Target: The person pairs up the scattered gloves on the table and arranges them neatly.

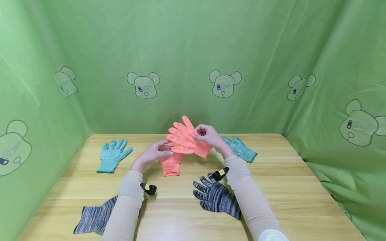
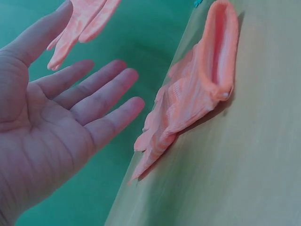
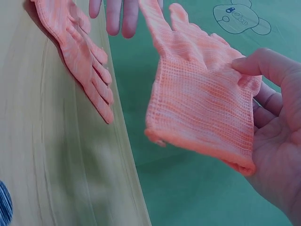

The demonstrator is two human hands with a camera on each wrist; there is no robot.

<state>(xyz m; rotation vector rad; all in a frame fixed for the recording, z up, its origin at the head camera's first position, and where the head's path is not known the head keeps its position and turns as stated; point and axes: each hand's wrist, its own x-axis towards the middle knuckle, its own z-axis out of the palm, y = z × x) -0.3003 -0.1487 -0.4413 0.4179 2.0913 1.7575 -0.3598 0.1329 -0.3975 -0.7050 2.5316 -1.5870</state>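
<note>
My right hand [image 1: 209, 136] pinches an orange knit glove [image 3: 202, 94] by its side edge, thumb on the near face and fingers behind. The glove hangs above the table, its fingers pointing up and left in the head view, its open cuff toward the camera in the right wrist view. My left hand [image 2: 61, 108] is open, palm showing and fingers spread, beside the raised glove's fingertips. Below it, a second orange glove [image 1: 171, 165] lies on the table with its cuff toward me; the raised glove and my left hand partly cover it in the head view.
A teal glove [image 1: 112, 155] lies at the back left of the wooden table [image 1: 169, 217], another teal glove [image 1: 242, 150] at the back right, partly behind my right wrist. A dark striped glove [image 1: 217, 195] lies front right; a grey striped glove [image 1: 95, 216] is partly under my left forearm. Green curtains [image 1: 187, 40] surround the table.
</note>
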